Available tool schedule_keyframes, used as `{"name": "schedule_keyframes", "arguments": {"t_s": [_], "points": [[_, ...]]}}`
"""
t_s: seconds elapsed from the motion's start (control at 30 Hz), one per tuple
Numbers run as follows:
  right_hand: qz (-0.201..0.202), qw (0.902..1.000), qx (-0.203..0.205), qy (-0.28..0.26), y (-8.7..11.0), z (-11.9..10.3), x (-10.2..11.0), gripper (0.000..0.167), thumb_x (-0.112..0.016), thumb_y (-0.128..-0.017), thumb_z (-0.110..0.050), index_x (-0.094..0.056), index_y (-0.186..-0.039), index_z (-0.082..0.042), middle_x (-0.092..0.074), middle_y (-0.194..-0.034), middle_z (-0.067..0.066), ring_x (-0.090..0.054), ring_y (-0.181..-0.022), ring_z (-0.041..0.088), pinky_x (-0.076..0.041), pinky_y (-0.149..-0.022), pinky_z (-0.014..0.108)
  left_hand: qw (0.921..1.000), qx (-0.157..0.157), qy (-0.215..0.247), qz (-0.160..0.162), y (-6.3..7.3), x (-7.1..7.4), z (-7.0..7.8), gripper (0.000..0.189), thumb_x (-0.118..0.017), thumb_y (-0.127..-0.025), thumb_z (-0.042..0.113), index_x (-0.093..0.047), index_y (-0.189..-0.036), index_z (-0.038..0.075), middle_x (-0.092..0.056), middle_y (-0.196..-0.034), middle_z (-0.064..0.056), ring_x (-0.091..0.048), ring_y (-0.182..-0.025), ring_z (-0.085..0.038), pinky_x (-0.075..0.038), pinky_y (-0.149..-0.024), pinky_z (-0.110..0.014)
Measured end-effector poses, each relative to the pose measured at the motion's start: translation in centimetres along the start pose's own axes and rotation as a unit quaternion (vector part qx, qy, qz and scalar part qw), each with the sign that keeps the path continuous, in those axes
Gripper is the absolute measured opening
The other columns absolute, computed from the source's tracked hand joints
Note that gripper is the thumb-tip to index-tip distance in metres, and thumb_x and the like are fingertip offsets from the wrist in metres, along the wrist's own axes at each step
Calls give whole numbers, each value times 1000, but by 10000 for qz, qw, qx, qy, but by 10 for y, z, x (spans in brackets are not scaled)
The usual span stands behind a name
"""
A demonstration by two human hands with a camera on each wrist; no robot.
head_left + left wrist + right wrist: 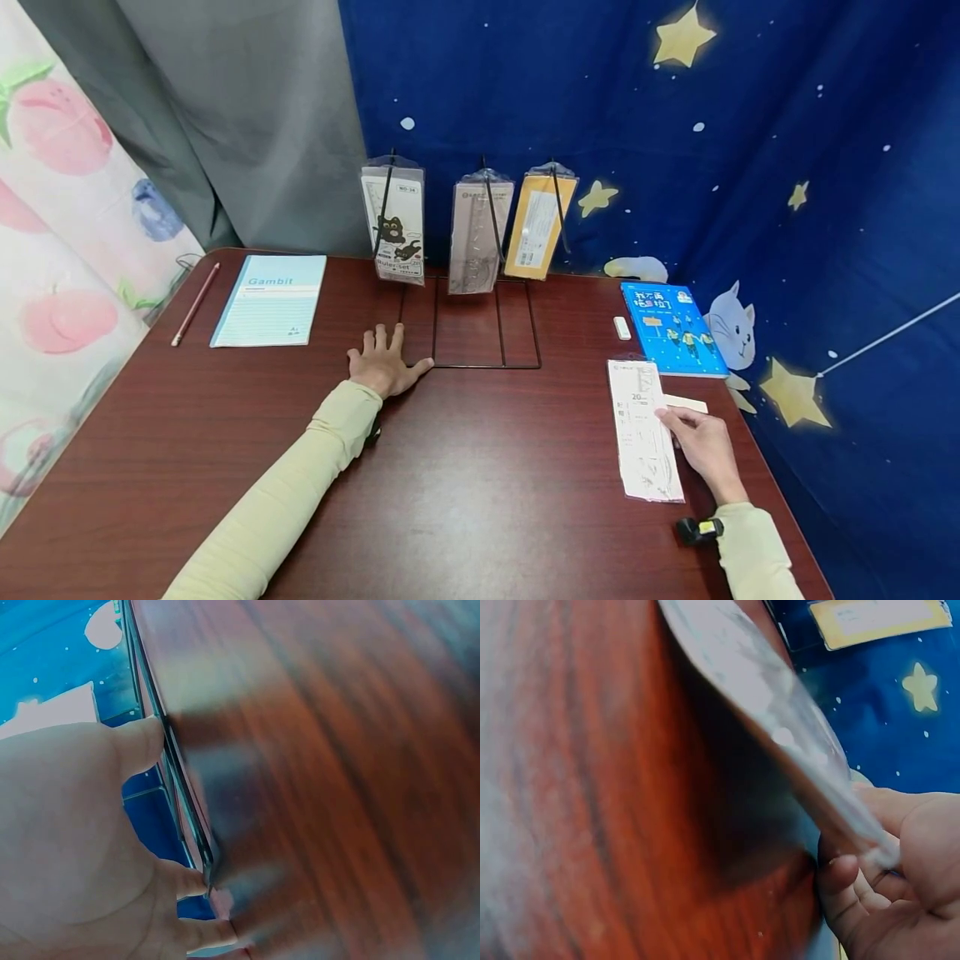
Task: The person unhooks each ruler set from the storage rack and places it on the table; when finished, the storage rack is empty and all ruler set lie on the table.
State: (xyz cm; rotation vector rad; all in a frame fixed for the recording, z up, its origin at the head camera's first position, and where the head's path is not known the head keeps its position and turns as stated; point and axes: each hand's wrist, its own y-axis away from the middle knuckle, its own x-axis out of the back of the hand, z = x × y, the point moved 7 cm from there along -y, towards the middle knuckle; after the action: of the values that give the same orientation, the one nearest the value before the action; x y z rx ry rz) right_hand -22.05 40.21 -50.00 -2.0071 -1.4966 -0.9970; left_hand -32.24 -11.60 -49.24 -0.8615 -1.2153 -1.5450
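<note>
My right hand (702,443) pinches the right edge of a flat clear-wrapped ruler set (647,433), marked 20, at the table's right side. In the right wrist view the ruler set (780,724) slants above the wood, its edge between thumb and fingers. My left hand (381,364) lies with spread fingers at the front left of a black wire display rack (487,367), its thumb at the base wire. From the rack's hooks hang a white ruler set with black cats (397,225), a greyish ruler pack (480,237) and a yellow-backed pack (540,225).
A pencil (197,304) and a pale blue Gambit notebook (270,300) lie at the left. At the right are a white eraser (622,328), a blue book (675,329) and a white strip (688,404) beyond my right hand. Curtains (750,167) hang close behind the table.
</note>
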Motion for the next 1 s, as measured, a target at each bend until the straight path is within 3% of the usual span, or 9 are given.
{"name": "schedule_keyframes", "arguments": {"t_s": [0.3, 0.57, 0.67, 0.8, 1.0], "points": [[127, 9979, 289, 559, -2, -9, -1, 42, -70, -100, -33, -75, -121, 2, -80, -95, 19, -68, -87, 23, -45, -71, 22, 10000, 0, -52, -11, 0, -1, -2, 90, -39, -104, 66, -11, -168, 8, -10, -171, -29, -13, -159, -49, -23, -120, -70], [175, 9976, 289, 606, -2, -12, -3, 41, -70, -99, -30, -74, -122, 4, -78, -102, 24, -70, -104, 40, -51, -83, 39, 10000, -11, -54, -9, 1, -1, -1, 90, -39, -104, 66, -11, -167, 8, -10, -171, -29, -13, -159, -49, -23, -120, -71], [187, 9975, 268, 632, -1, -12, -3, 42, -72, -99, -31, -74, -122, 4, -78, -101, 23, -71, -100, 38, -51, -78, 35, 10000, -22, -41, 9, 1, -1, -1, 90, -40, -104, 65, -12, -167, 8, -10, -171, -29, -13, -159, -49, -24, -119, -71], [193, 9981, 149, 568, -1, -11, -2, 41, -73, -98, -31, -75, -120, 4, -79, -96, 21, -72, -81, 23, -46, -65, 23, 10000, -28, -49, 33, 0, -1, -1, 90, -40, -104, 65, -12, -167, 8, -10, -171, -29, -13, -158, -49, -24, -119, -71], [149, 9988, 128, 451, 0, -12, 0, 42, -74, -98, -31, -76, -119, 5, -79, -94, 21, -69, -68, 10, -46, -58, 19, 10000, -11, -29, 46, -1, -2, -1, 90, -41, -104, 65, -11, -167, 8, -10, -171, -29, -13, -159, -49, -24, -119, -70]]}}
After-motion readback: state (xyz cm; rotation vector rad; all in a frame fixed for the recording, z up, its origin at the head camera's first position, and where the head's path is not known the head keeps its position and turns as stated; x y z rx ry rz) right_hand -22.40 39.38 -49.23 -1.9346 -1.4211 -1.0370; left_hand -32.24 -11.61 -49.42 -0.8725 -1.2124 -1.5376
